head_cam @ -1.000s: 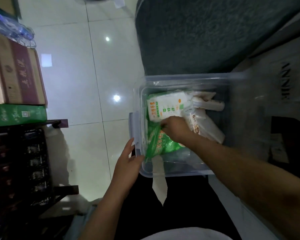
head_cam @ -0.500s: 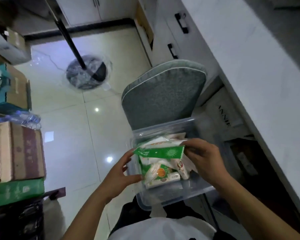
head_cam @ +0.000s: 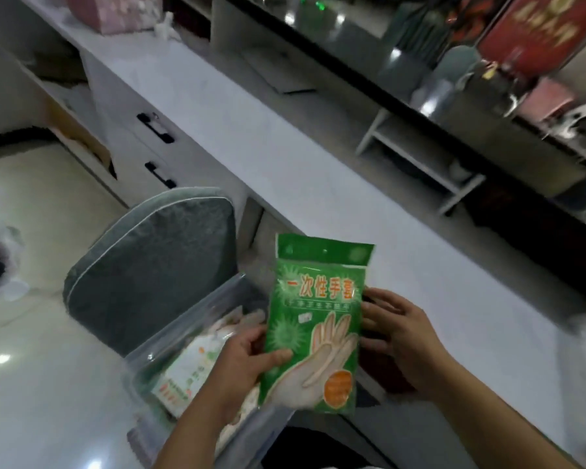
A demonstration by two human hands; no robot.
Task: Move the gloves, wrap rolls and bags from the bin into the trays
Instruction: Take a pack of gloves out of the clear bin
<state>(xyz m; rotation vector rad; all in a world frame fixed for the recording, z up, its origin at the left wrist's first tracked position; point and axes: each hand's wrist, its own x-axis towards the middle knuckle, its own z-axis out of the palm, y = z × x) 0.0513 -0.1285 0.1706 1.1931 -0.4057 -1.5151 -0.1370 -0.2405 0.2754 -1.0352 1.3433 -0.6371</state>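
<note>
A green pack of disposable gloves [head_cam: 315,319], printed with pale hands and orange lettering, is held upright above the counter's edge. My left hand [head_cam: 247,360] grips its lower left edge, thumb across the front. My right hand [head_cam: 396,336] holds the pack's right edge, its fingers behind the pack. Below and left, the clear plastic bin [head_cam: 170,336] sits on a grey chair and holds white packs with green print [head_cam: 186,370].
A long white counter [head_cam: 285,154] runs diagonally from upper left to lower right. A white shelf rack [head_cam: 420,164] stands on it before dark shelving with jars and boxes. The grey chair cushion [head_cam: 153,265] lies behind the bin. Drawers with black handles [head_cam: 156,128] are at left.
The green glove pack has come up out of the bin and now stands upright in both hands. The view has swung up from the floor and bin toward the counter.
</note>
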